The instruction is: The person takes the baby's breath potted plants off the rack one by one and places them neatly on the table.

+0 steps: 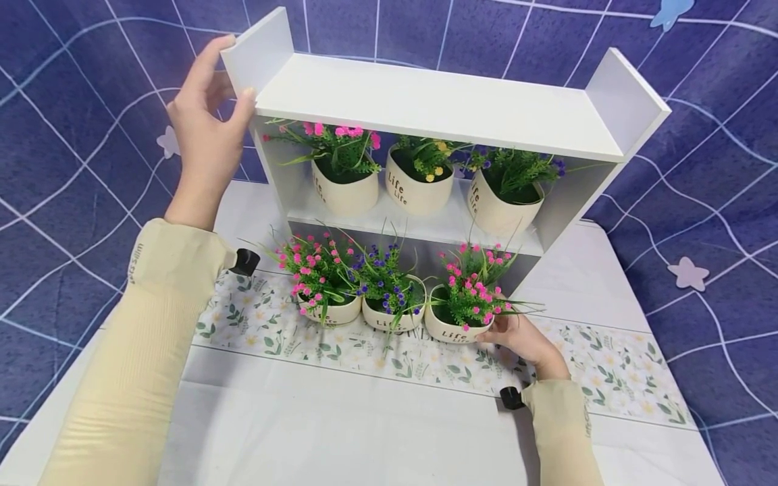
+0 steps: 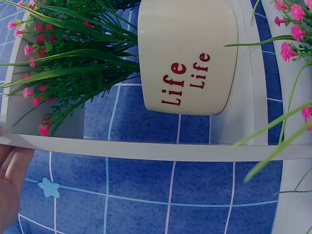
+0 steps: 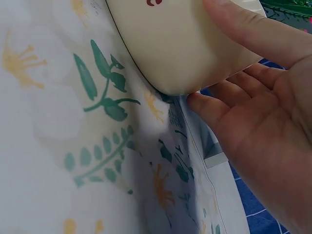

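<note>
At the upper left of the head view, my left hand (image 1: 209, 121) grips the raised side panel (image 1: 261, 57) of a white two-tier shelf (image 1: 437, 101), thumb at the front edge and fingers behind. My right hand (image 1: 525, 337) holds the side of the rightmost front flowerpot (image 1: 458, 332), a cream pot with pink flowers. In the right wrist view, the thumb lies on the near face of this pot (image 3: 180, 48) and the fingers go behind it. Beside it stand a pot with blue flowers (image 1: 394, 317) and another with pink flowers (image 1: 331, 312).
On the shelf's middle board stand three more pots, with pink (image 1: 349, 192), yellow (image 1: 419, 189) and purple (image 1: 504, 206) flowers. A floral runner (image 1: 340, 351) crosses the white table (image 1: 340, 418). Blue gridded cloth (image 1: 79, 135) hangs behind and at both sides.
</note>
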The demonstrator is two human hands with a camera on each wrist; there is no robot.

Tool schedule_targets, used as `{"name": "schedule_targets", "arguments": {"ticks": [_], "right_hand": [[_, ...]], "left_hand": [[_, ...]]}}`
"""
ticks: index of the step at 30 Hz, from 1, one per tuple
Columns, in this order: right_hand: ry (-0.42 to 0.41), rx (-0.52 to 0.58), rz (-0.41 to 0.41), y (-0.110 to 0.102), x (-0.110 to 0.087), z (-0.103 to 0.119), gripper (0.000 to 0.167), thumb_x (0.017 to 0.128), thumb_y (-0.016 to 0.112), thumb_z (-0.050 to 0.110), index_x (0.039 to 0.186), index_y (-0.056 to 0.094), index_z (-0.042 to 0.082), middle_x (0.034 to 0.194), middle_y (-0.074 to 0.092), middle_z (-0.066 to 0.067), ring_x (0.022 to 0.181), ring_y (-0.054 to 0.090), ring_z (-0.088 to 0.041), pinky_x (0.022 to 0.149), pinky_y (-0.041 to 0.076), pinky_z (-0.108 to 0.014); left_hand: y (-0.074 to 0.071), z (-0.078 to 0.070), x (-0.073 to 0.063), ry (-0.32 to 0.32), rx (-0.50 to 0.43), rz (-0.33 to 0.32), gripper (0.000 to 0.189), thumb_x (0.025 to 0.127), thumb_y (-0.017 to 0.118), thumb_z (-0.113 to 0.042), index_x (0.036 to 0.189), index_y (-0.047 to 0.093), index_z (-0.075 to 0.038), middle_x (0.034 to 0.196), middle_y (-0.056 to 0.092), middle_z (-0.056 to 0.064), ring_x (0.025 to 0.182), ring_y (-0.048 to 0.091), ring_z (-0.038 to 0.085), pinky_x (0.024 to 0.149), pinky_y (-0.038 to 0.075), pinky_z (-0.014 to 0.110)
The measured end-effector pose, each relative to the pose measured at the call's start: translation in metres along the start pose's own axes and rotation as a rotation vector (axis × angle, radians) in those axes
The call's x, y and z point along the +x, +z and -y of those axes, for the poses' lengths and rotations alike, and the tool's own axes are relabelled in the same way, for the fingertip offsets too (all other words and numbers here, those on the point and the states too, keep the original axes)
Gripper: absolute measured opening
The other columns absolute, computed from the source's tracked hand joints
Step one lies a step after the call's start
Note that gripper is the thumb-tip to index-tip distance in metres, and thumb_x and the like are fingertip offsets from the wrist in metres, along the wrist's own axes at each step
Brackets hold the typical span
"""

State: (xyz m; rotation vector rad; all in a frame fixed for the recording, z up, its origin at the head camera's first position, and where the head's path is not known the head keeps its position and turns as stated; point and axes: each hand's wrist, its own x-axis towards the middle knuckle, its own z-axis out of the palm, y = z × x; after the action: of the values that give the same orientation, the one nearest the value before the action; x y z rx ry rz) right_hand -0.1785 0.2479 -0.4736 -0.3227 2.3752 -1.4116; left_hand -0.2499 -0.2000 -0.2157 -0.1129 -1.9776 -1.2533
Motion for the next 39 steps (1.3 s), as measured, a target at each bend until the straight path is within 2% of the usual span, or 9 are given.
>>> {"name": "schedule_targets", "arguments": {"ticks": [4,6,10,13,17,19,22,25,39], "right_hand": [[0.028,-0.014,-0.007,0.002,-0.002,0.001,0.041,0.082,0.077,0.018,0.115,0.058,0.004,0.073,0.054,0.004,0.062,0.046,-0.004,0.063,0.043,-0.022],[0.014,-0.012,-0.013,0.002,-0.002,0.001,0.043,0.081,0.077,0.017,0.116,0.057,0.004,0.077,0.055,0.003,0.063,0.047,-0.005,0.064,0.044,-0.022],[-0.031,-0.009,-0.017,0.002,-0.004,0.001,0.068,0.08,0.078,0.018,0.139,0.046,0.006,0.125,0.061,-0.012,0.11,0.062,-0.02,0.095,0.05,-0.028],[-0.037,0.021,-0.008,-0.002,-0.008,0.004,0.086,0.081,0.077,0.016,0.15,0.027,0.002,0.152,0.037,-0.021,0.14,0.038,-0.039,0.112,0.036,-0.044],[-0.102,0.034,-0.023,-0.009,-0.014,0.01,0.091,0.085,0.071,0.006,0.154,0.012,0.001,0.155,0.021,-0.028,0.143,0.02,-0.05,0.114,0.023,-0.058],[-0.155,-0.002,-0.066,-0.014,-0.016,0.014,0.081,0.088,0.067,0.004,0.153,0.019,0.002,0.153,0.026,-0.027,0.143,0.029,-0.041,0.115,0.03,-0.05],[-0.245,-0.041,-0.149,-0.02,-0.02,0.022,0.068,0.09,0.062,-0.001,0.149,0.03,0.0,0.149,0.037,-0.028,0.135,0.041,-0.009,0.108,0.04,-0.023],[-0.298,-0.045,-0.2,-0.025,-0.023,0.032,0.059,0.09,0.057,-0.006,0.146,0.036,-0.003,0.146,0.041,-0.03,0.122,0.042,0.014,0.096,0.037,-0.004],[-0.296,0.012,-0.358,-0.031,-0.038,0.073,0.048,0.094,0.059,0.005,0.139,0.046,-0.007,0.141,0.047,-0.03,0.118,0.046,0.017,0.095,0.042,-0.005]], "left_hand": [[0.0,0.0,0.0,-0.001,-0.011,0.0,0.048,0.09,0.062,-0.004,0.133,0.058,-0.024,0.118,0.071,0.008,0.101,0.068,0.003,0.096,0.05,0.021],[0.0,0.0,-0.001,-0.002,-0.007,0.0,0.048,0.09,0.062,-0.005,0.133,0.058,-0.025,0.118,0.071,0.008,0.102,0.067,0.003,0.096,0.05,0.021],[0.0,0.001,-0.001,-0.005,-0.002,0.004,0.048,0.09,0.062,-0.006,0.134,0.057,-0.025,0.119,0.07,0.007,0.102,0.067,0.003,0.097,0.05,0.021],[0.0,0.001,-0.001,-0.004,-0.006,0.006,0.048,0.09,0.062,-0.006,0.134,0.057,-0.025,0.119,0.07,0.007,0.102,0.067,0.003,0.097,0.05,0.021],[0.001,0.001,-0.001,-0.003,-0.007,0.006,0.049,0.09,0.062,-0.005,0.134,0.057,-0.025,0.119,0.07,0.007,0.102,0.067,0.003,0.096,0.05,0.021],[0.001,0.001,-0.001,-0.001,-0.008,0.004,0.048,0.09,0.062,-0.005,0.134,0.057,-0.025,0.119,0.07,0.007,0.102,0.067,0.003,0.096,0.05,0.02],[0.001,0.0,-0.001,0.0,-0.011,0.002,0.048,0.09,0.062,-0.005,0.133,0.058,-0.024,0.119,0.07,0.008,0.101,0.067,0.002,0.095,0.05,0.02],[0.0,0.0,-0.001,0.002,-0.011,0.0,0.048,0.09,0.062,-0.005,0.133,0.058,-0.024,0.119,0.07,0.008,0.1,0.067,0.002,0.094,0.05,0.02],[0.0,-0.003,-0.001,0.007,-0.011,-0.003,0.048,0.09,0.061,-0.004,0.133,0.058,-0.024,0.118,0.071,0.007,0.097,0.067,0.0,0.094,0.05,0.019]]}}
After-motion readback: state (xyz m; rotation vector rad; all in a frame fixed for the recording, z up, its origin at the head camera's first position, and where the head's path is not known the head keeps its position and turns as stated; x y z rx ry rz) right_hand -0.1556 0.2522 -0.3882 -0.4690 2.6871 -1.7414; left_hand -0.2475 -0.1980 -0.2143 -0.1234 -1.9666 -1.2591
